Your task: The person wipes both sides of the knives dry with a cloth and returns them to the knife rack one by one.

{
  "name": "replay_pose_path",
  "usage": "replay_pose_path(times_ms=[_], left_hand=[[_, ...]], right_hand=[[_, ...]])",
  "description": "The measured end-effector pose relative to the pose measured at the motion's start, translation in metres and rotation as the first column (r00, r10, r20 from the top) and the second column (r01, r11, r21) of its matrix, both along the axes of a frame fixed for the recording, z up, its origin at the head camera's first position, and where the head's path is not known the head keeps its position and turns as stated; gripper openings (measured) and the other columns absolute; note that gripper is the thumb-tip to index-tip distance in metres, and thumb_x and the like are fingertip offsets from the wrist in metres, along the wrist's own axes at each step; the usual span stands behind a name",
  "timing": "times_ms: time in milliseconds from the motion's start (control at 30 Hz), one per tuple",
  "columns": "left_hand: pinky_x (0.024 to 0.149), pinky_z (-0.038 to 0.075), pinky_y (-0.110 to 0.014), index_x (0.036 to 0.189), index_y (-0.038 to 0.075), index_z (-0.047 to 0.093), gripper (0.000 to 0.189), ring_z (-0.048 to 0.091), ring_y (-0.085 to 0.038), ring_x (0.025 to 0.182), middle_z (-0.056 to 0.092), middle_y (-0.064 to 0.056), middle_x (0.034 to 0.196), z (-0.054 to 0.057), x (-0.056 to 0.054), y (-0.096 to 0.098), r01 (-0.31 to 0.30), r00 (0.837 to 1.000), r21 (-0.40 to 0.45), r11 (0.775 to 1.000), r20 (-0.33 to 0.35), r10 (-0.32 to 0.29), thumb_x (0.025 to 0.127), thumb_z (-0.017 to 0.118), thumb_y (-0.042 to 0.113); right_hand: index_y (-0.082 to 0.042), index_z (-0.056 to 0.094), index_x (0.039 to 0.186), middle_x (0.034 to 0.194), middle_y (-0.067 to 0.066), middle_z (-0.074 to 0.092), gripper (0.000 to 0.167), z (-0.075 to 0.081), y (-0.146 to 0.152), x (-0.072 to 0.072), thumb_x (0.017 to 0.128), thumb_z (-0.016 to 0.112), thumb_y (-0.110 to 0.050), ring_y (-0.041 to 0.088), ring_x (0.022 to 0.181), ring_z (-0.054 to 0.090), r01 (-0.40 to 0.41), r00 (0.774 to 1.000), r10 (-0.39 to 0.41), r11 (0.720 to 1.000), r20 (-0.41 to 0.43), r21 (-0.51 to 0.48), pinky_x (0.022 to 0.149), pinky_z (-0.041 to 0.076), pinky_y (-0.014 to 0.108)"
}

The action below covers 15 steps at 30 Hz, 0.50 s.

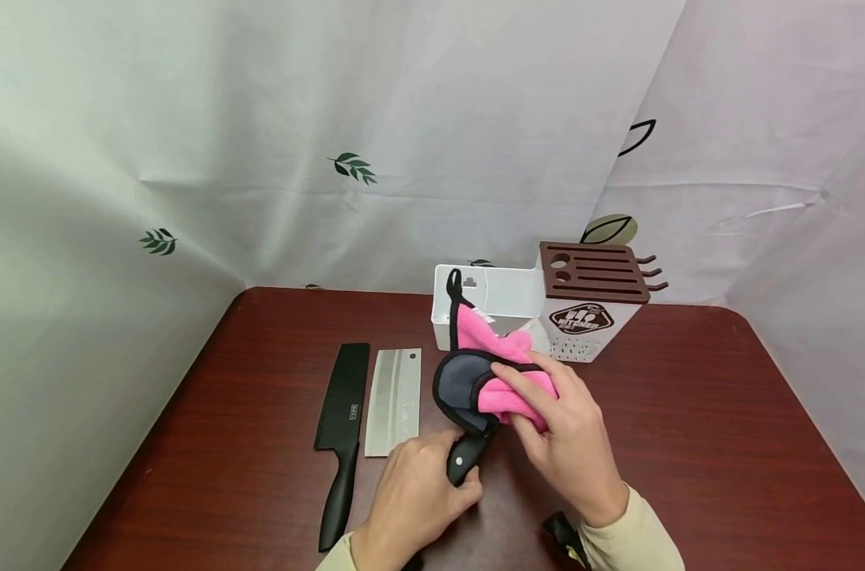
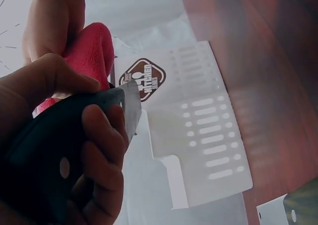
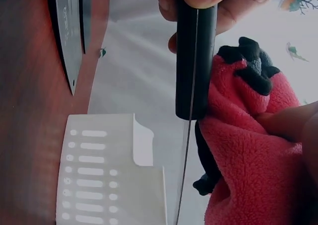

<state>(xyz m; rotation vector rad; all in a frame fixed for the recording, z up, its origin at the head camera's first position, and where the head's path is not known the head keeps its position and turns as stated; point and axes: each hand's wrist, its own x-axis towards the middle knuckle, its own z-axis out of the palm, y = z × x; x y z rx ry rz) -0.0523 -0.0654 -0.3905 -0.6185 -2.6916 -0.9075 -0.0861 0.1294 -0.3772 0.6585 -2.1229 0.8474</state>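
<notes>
My left hand [image 1: 418,488] grips the black riveted handle [image 1: 468,456] of a knife. In the right wrist view its thin blade [image 3: 188,140] runs on from the handle, edge-on to the camera, beside a pink cleaning cloth [image 3: 253,155]. My right hand [image 1: 573,436] holds this cloth, which has a dark grey side and black trim, over the knife just beyond the handle. The cloth hides the blade in the head view. To the left lie a black knife [image 1: 342,412] and a cleaver [image 1: 394,400] with a bare metal blade.
Behind the hands stands a white knife holder [image 1: 596,337] with a brown slotted top [image 1: 592,274] and hooks on its right side. An open white compartment [image 1: 518,289] adjoins it. The reddish-brown table [image 1: 725,444] ends at a pale leaf-print curtain [image 1: 418,143].
</notes>
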Motion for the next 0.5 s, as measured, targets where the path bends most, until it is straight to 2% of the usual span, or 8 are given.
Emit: replay_pose_path(times_ms=[167,300,500], left_hand=[[0.047,0.027,-0.017,0.069,0.018,0.055,0.027,0.037,0.0,0.051,0.041,0.015,0.059,-0.0009,-0.0007,0.0006,0.024,0.999,0.005,1.0,-0.028,-0.024,0.07,0.082,0.012],[0.047,0.028,-0.015,0.071,0.019,0.059,0.027,0.041,0.002,0.053,0.045,0.015,0.059,-0.003,-0.0008,0.0014,0.04,0.997,0.024,0.999,-0.069,-0.038,0.073,0.085,0.014],[0.047,0.027,-0.012,0.073,0.019,0.061,0.026,0.04,0.004,0.052,0.045,0.016,0.059,-0.0057,-0.0011,0.0037,0.065,0.991,0.014,0.998,-0.117,-0.063,0.071,0.087,0.015]], right_hand=[[-0.02,0.072,0.126,0.127,0.013,0.063,0.05,-0.0013,0.0,0.0019,0.077,0.076,-0.007,0.03,0.1,0.06,-0.003,0.999,0.001,0.999,0.038,0.039,0.09,0.043,0.038],[-0.02,0.072,0.126,0.126,0.012,0.063,0.05,-0.0015,0.002,0.0013,0.077,0.078,-0.009,0.028,0.101,0.06,-0.012,0.998,0.009,0.998,0.062,0.058,0.09,0.042,0.037],[-0.019,0.073,0.123,0.122,0.008,0.063,0.047,-0.0036,0.0062,-0.0005,0.078,0.079,-0.009,0.027,0.103,0.059,-0.013,0.994,0.005,0.997,0.105,0.078,0.092,0.042,0.035]])
